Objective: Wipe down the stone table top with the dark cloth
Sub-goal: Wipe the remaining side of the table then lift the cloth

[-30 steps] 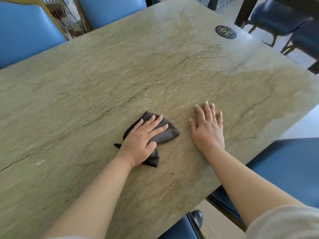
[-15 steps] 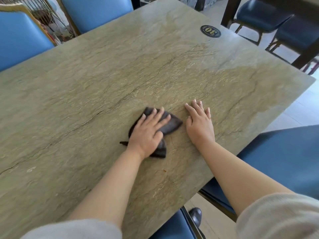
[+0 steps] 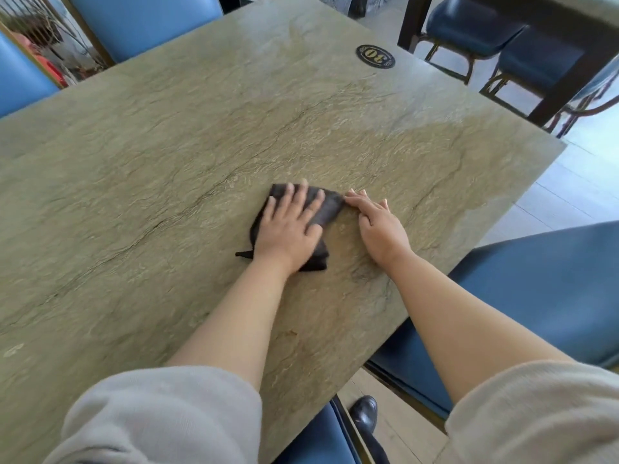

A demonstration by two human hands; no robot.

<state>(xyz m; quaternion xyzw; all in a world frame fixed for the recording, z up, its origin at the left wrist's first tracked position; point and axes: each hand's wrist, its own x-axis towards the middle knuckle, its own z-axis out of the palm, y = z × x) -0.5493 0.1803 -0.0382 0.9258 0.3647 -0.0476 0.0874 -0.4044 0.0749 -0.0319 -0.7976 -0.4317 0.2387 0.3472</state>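
Fingers (image 3: 294, 199) on the left hand (image 3: 288, 229) are spread out flat and pressing down on the cloth (image 3: 326, 209), not gripping it, just palm and straight fingers on top. They look a bit blurred. That cloth is dark grey, crumpled, sitting on the surface (image 3: 167, 162) roughly in the middle of the near half, with one corner poking out left of the wrist and another bit showing below the thumb side.

Right hand (image 3: 382, 229) lies flat on the stone just beside the cloth, fingers straight and together, holding nothing. Its fingertips reach right up to the cloth's right edge; can't really tell if they touch it or not.

Both forearms are bare, with light grey sleeves (image 3: 167, 413) pushed up near the bottom of the view.

Stone top is greenish with dark veins running diagonally across it. Far right part near the corner looks a shade darker than the rest. A round black badge (image 3: 375, 56) with "30" on it sits near the far edge. Blue chairs (image 3: 144, 21) stand around the far and near sides, and a black shoe (image 3: 365, 411) shows on the floor below the near edge.
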